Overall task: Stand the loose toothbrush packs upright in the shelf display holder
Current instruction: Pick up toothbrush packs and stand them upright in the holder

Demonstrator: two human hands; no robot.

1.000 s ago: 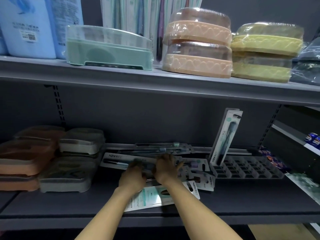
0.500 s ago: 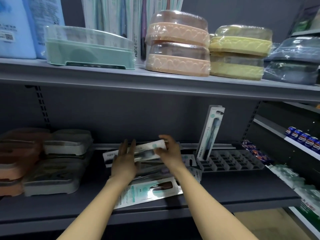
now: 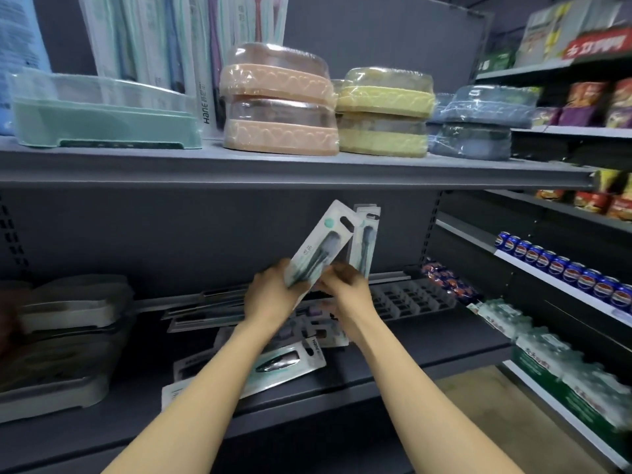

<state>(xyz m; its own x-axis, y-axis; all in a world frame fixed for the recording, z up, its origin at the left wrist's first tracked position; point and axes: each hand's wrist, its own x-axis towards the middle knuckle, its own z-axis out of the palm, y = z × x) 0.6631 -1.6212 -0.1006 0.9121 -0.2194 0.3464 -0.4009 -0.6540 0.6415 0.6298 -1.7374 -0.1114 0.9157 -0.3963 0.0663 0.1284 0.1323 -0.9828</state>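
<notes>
Shelving fills the view, and the work sits on the lower shelf (image 3: 427, 340), at the level of the hands and running off to both sides of them. Next in size is the heap of loose toothbrush packs (image 3: 284, 362), lying flat and overlapping just below and behind the wrists, some reaching the shelf's front edge. Right of the hands, near the back, lies the gridded display holder (image 3: 407, 299), with one upright pack (image 3: 365, 241) already standing at its near-left end, just behind the right hand.

Smallest and central is the lifted pack (image 3: 319, 244), tilted with its hang-hole end up and to the right. The left hand (image 3: 272, 295) is clenched around its lower end; the right hand (image 3: 345, 289) pinches the same end from the other side, so both are grasping one pack, clear of the heap.

Judging by this, the step in hand is carrying a picked-up pack across to the holder. The next move seems to call for turning it fully upright, bringing its bottom edge over a free slot beside the standing pack, and pressing it down without knocking that neighbour over. Most packs remain to be stood.
</notes>
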